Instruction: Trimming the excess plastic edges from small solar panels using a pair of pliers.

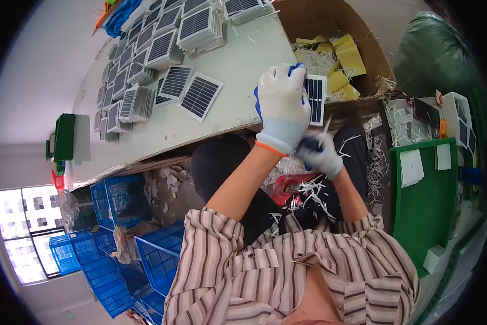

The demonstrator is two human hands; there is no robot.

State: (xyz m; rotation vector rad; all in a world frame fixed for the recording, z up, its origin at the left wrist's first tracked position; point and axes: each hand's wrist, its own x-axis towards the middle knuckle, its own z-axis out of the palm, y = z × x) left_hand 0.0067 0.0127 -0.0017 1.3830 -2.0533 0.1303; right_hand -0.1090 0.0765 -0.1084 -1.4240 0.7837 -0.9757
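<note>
Gloved hands at the edge of a small solar panel

The left hand [284, 95], in a white knitted glove with blue patches, was closed around one side of a rectangular, dark-celled, white-bordered solar panel [316, 100]. This panel stood off the pale green work surface [238, 67], just beyond its right-hand near corner, and overlapped in view the near left corner of a brown cardboard box [381, 59]. The right hand [322, 154], similarly gloved, lay just below, blurred; whether it gripped anything could not be told. Thin white strips [314, 192] were scattered over the lap.

The step in hand appeared to be clearing strips from the panel's border. Done well, it called for a firm hold on the frame, left fingers clear of the worked edge, strokes directed away from the left wrist, and light pressure on the dark face.

The left fingertips and the panel's held side were hidden. A pale sliver [328, 124] above the right hand could have been strip or tool. The farthest stacked panels [246, 6] were cut off at the upper border.
</note>
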